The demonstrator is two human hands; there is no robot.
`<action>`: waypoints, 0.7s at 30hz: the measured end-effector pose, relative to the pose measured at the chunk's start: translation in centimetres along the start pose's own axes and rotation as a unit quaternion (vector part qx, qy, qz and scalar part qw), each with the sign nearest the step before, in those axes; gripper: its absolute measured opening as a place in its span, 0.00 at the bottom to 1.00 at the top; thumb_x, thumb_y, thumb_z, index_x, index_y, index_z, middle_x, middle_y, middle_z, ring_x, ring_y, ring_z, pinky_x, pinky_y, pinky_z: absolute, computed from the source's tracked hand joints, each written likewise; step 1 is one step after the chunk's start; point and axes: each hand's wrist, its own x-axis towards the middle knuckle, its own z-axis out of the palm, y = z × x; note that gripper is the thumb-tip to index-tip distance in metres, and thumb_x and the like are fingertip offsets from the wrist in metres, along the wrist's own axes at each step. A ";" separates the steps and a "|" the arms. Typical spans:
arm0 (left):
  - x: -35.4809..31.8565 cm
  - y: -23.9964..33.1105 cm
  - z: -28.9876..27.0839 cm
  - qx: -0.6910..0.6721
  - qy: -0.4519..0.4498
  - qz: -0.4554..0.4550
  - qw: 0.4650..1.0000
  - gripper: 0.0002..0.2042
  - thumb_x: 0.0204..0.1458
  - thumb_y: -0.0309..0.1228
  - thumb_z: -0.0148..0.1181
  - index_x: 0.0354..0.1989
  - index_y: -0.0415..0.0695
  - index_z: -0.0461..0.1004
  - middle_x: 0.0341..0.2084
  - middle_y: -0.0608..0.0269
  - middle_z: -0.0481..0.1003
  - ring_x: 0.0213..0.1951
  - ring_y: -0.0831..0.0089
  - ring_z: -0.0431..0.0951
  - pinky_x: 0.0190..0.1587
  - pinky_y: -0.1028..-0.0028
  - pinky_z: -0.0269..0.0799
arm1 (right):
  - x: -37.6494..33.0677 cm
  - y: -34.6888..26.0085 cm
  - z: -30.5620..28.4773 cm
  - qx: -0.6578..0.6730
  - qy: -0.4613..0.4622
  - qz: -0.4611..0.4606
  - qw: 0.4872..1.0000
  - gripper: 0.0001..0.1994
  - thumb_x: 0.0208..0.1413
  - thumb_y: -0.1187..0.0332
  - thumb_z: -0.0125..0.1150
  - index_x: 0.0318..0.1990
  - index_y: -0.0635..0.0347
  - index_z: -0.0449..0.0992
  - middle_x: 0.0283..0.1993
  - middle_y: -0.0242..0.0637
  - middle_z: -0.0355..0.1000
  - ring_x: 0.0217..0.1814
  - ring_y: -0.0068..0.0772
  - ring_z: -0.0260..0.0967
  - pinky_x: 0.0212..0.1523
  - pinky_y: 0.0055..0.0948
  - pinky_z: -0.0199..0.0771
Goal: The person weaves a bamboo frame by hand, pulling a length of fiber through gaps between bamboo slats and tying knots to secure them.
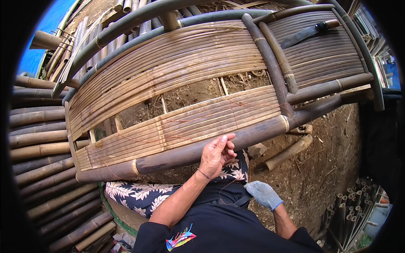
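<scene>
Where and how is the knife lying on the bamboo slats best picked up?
Probably by the handle, with the right hand coming from the right: the knife lies across the slats, handle toward the right, blade pointing left.

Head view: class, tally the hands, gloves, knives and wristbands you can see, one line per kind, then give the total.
Hands: 2 (bare left hand, covered right hand)
Gloves: 1 (grey glove with blue edge)
Knives: 1 (knife lying on the slats)
Wristbands: 1 (thin wristband)
Total: 5
</scene>
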 end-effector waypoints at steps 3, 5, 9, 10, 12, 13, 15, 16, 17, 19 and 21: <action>-0.2 0.4 0.2 0.003 -0.002 0.006 1.000 0.20 0.69 0.40 0.50 0.58 0.35 0.70 0.32 0.68 0.75 0.31 0.81 0.77 0.41 0.73 0.81 | -0.1 0.3 0.1 -0.045 -0.007 0.000 0.999 0.21 0.68 0.55 0.45 0.51 0.59 0.80 0.51 0.46 0.78 0.58 0.47 0.72 0.59 0.42 0.70; -0.3 0.4 0.3 0.008 0.004 0.006 1.000 0.20 0.69 0.40 0.50 0.57 0.35 0.71 0.31 0.69 0.75 0.30 0.81 0.76 0.40 0.73 0.81 | 0.0 1.0 0.2 -0.035 -0.021 0.011 0.999 0.21 0.67 0.54 0.48 0.55 0.59 0.77 0.55 0.48 0.76 0.59 0.49 0.71 0.59 0.43 0.70; -1.1 0.2 -0.1 0.099 -0.019 0.007 0.995 0.18 0.68 0.40 0.51 0.49 0.35 0.76 0.28 0.69 0.74 0.28 0.82 0.74 0.36 0.76 0.76 | -0.2 -3.1 -1.4 -0.110 0.161 0.019 0.981 0.27 0.61 0.53 0.59 0.63 0.60 0.70 0.61 0.53 0.70 0.63 0.54 0.68 0.59 0.45 0.70; -1.7 0.3 -0.2 0.150 -0.036 0.009 0.988 0.17 0.68 0.40 0.52 0.46 0.35 0.77 0.28 0.69 0.74 0.28 0.83 0.73 0.35 0.78 0.75 | 0.0 -4.3 -2.1 -0.108 0.251 -0.023 0.962 0.33 0.57 0.56 0.65 0.67 0.60 0.65 0.57 0.53 0.70 0.58 0.52 0.70 0.55 0.44 0.72; -3.6 2.0 1.4 0.298 -0.032 -0.034 0.953 0.17 0.68 0.39 0.53 0.39 0.36 0.79 0.27 0.67 0.75 0.29 0.80 0.72 0.34 0.77 0.71 | 0.3 -7.2 -3.9 0.033 0.291 -0.081 0.953 0.32 0.54 0.60 0.68 0.65 0.61 0.67 0.46 0.46 0.71 0.48 0.44 0.72 0.51 0.40 0.73; -4.1 1.5 1.5 0.365 -0.072 0.054 0.927 0.16 0.67 0.38 0.53 0.39 0.36 0.79 0.28 0.65 0.75 0.30 0.78 0.73 0.35 0.75 0.72 | 0.6 -8.7 -4.8 0.070 0.263 -0.122 0.955 0.33 0.52 0.62 0.70 0.65 0.61 0.68 0.40 0.41 0.69 0.42 0.38 0.70 0.47 0.36 0.73; -5.9 1.8 2.2 0.457 -0.128 0.100 0.874 0.13 0.66 0.34 0.54 0.39 0.36 0.79 0.29 0.61 0.76 0.34 0.71 0.76 0.40 0.69 0.73 | 1.7 -12.0 -5.3 0.145 0.215 -0.142 0.955 0.21 0.53 0.66 0.69 0.55 0.61 0.77 0.36 0.41 0.74 0.37 0.37 0.72 0.41 0.34 0.73; -6.5 0.9 1.6 0.519 -0.112 0.142 0.835 0.11 0.65 0.32 0.54 0.40 0.36 0.79 0.30 0.59 0.76 0.34 0.69 0.77 0.40 0.69 0.73 | 2.4 -13.1 -4.8 0.165 0.204 -0.152 0.953 0.17 0.54 0.67 0.67 0.51 0.61 0.80 0.35 0.40 0.75 0.36 0.36 0.73 0.38 0.34 0.73; -7.3 1.1 1.5 0.554 -0.091 0.171 0.810 0.10 0.64 0.31 0.56 0.40 0.37 0.79 0.29 0.57 0.76 0.33 0.68 0.77 0.39 0.69 0.73 | 3.0 -14.1 -4.2 0.152 0.236 -0.157 0.947 0.09 0.57 0.72 0.61 0.43 0.63 0.82 0.31 0.36 0.75 0.31 0.30 0.71 0.35 0.30 0.72; -9.2 2.5 2.1 0.561 -0.020 0.185 0.806 0.07 0.61 0.29 0.59 0.40 0.37 0.79 0.28 0.55 0.75 0.31 0.66 0.78 0.37 0.69 0.73 | 3.9 -14.7 -3.8 0.090 0.231 -0.208 0.946 0.08 0.57 0.72 0.61 0.42 0.62 0.82 0.33 0.36 0.76 0.32 0.33 0.72 0.35 0.31 0.72; -11.1 4.1 2.3 0.502 0.073 0.160 0.847 0.06 0.59 0.27 0.61 0.38 0.38 0.80 0.27 0.55 0.75 0.30 0.64 0.78 0.35 0.69 0.73 | 4.7 -14.7 -3.4 -0.011 0.209 -0.256 0.944 0.06 0.60 0.70 0.59 0.40 0.58 0.81 0.36 0.40 0.78 0.37 0.41 0.75 0.38 0.36 0.74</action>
